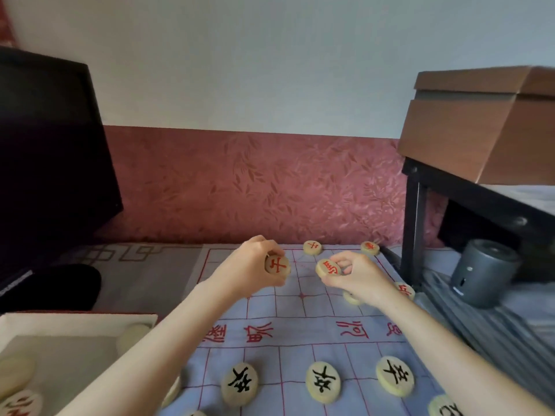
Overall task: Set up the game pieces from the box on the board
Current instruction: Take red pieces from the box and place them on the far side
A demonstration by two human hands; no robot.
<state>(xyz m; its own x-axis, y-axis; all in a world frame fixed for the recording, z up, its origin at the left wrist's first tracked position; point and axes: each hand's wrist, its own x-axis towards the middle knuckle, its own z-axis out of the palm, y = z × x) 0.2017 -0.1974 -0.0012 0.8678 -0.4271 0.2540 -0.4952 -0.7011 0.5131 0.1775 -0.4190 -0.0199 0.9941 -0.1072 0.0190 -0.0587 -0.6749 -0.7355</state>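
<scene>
Setting out the red side looks to be the step in hand, since the near half already has its men down. Three black pieces (323, 382) lie flat in a row there, thick pale wooden rounds with characters cut into their faces. To the near left, the box (78, 321) is a shallow, pale, cloth-lined tray with several spare rounds (132, 334) left in it. The board (288, 310) is a soft blue cloth printed with a red grid and red characters across its middle band. Beyond that band both hands hover just over the cloth. The left hand (255, 265) pinches a red-marked disc (277, 265) between thumb and curled fingers. The right hand (357, 274) grips a second disc (328, 268) the same way, tilted towards the camera. Two more rounds peek out beside the right wrist. On the far edge two placed red pieces (312, 247) lie well apart. The next move probably calls for lowering each disc flat onto a line crossing, not a square, without rucking the cloth. Behind stand a grey cylinder (483, 271), a brown carton (480, 124) on a dark stand, a black screen (51, 145) and leaf-patterned red wall covering (255, 181).
</scene>
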